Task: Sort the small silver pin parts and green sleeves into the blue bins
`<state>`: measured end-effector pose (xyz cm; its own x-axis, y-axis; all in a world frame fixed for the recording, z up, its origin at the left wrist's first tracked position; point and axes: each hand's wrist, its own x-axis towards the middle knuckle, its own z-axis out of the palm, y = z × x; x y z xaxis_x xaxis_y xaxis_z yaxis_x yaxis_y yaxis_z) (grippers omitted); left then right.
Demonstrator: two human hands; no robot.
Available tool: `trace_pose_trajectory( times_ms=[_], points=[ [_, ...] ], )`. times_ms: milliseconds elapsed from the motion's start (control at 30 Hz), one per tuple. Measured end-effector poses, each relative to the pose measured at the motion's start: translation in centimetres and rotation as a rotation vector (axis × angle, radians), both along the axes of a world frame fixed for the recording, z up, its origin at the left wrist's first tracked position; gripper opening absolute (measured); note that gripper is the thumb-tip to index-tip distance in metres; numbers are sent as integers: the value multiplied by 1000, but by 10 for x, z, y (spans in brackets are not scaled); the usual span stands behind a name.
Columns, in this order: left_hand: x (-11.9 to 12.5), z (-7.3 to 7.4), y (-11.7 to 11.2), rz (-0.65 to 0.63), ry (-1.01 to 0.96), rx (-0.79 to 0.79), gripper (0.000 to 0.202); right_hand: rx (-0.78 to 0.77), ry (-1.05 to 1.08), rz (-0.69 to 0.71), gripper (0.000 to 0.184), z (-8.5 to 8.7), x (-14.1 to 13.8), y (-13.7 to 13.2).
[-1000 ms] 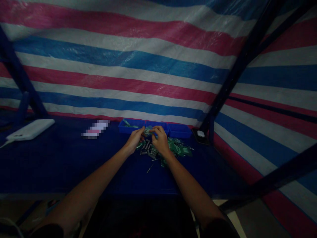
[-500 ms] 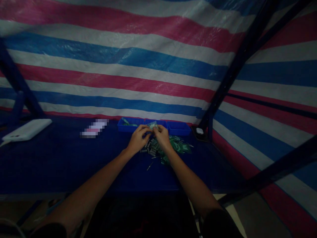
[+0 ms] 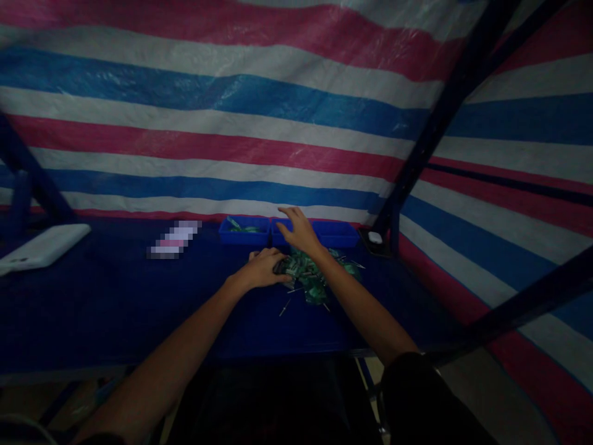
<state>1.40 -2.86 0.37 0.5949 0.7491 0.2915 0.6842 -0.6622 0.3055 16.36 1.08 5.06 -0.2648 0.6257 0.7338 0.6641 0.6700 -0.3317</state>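
Plainly, the right hand (image 3: 299,232) is released, its fingers spread by the middle blue bin (image 3: 275,237); the left hand (image 3: 263,270) curls at the left edge of a pile of metal pieces (image 3: 292,270) and green packets (image 3: 316,292) on the blue table (image 3: 139,309), though whether it grips anything I cannot tell; more green pieces (image 3: 245,229) lie in the left bin (image 3: 243,238).

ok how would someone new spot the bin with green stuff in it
Start from the striped sheet behind the blue table. Along the table's back edge stands a row of three blue bins. The one you want is the left bin, set apart by the green pieces showing inside it.
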Motion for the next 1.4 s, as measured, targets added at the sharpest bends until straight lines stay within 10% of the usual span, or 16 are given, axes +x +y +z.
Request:
trace_pose_trajectory(
  times_ms=[200,400,900,1133,1400],
  points=[
    [2,-2,0,-112,-6,-24,36,-94,115,-142,22,-43,26,-19],
    [9,5,-2,-98,46,33,15,-139,162,-133,20,-37,19,-22],
    [8,-7,4,-27,-31,-80,45,-171,33,-121,19,-41,15,-25],
    [-1,-2,22,110,-511,-243,27,-233,221,-81,26,-40,13,-27],
    [-9,18,16,30,-644,109,3,-560,625,53,49,-33,-8,-32]
  ],
)
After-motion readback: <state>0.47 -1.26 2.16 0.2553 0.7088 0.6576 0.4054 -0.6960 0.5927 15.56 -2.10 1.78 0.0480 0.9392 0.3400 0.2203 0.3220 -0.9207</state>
